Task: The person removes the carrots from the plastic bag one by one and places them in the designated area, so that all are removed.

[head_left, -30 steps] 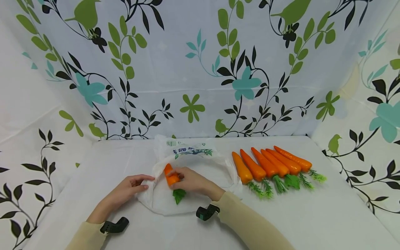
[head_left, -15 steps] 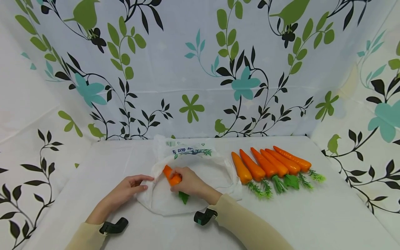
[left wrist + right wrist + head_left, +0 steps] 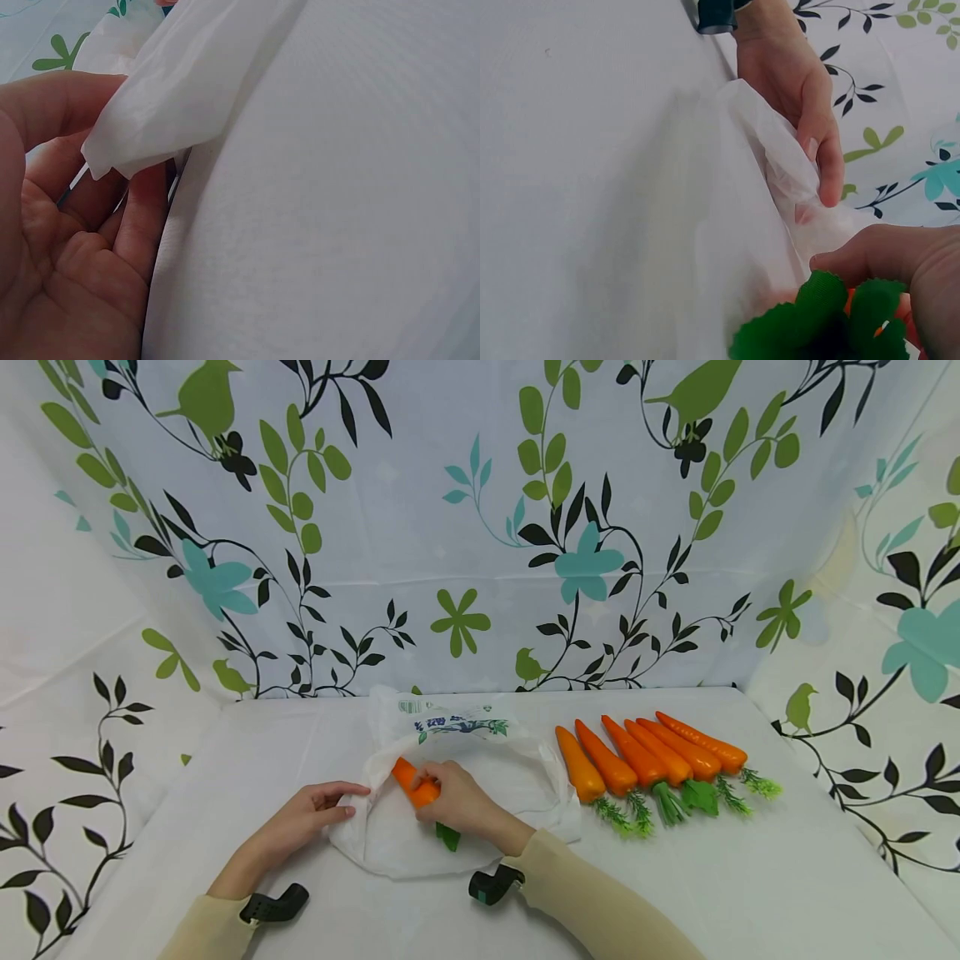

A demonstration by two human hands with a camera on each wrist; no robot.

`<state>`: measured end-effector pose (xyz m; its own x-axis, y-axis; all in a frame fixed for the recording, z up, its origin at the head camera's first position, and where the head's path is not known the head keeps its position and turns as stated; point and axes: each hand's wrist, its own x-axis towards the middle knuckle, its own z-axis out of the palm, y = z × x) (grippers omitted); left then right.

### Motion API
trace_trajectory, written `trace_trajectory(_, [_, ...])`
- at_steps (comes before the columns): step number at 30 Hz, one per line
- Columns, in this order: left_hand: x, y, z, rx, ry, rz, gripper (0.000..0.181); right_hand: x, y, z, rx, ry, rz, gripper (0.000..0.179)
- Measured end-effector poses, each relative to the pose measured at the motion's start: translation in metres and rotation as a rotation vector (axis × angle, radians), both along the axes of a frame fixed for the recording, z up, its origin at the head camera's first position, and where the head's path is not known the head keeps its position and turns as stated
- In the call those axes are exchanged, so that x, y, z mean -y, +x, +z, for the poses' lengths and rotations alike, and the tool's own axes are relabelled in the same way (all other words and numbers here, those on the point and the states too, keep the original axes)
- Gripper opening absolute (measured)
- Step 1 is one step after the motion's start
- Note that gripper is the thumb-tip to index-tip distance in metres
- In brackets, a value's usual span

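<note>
A white plastic bag (image 3: 405, 852) with blue and green print lies on the table, its mouth spread toward the person. My left hand (image 3: 300, 820) pinches the bag's left edge between thumb and fingers; in the left wrist view the thin bag film (image 3: 172, 105) hangs between them. My right hand (image 3: 461, 797) grips an orange carrot (image 3: 405, 774) by its thick end at the bag's mouth, its tip pointing up and left. Green leaves (image 3: 447, 837) show below the hand, and fill the bottom of the right wrist view (image 3: 825, 322).
Several orange carrots (image 3: 637, 752) with green tops lie side by side to the right of the bag. A white cloth (image 3: 787, 860) covers the table. Behind it hangs a leaf-patterned curtain (image 3: 480, 527). Each wrist carries a dark strapped device (image 3: 275, 902).
The right hand, with the carrot, has shifted slightly; the carrot's leaves have moved a little to the right. The left hand stays at the bag's edge.
</note>
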<state>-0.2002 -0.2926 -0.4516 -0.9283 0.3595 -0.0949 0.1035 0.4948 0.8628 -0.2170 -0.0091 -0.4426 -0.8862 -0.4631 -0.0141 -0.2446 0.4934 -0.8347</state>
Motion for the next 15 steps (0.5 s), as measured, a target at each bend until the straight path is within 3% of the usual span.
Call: trace_trajectory(15, [0.0, 0.0, -0.001, 0.013, 0.014, 0.003, 0.034, -0.017, 0.004, 0.007, 0.039, -0.017, -0.018, 0.029])
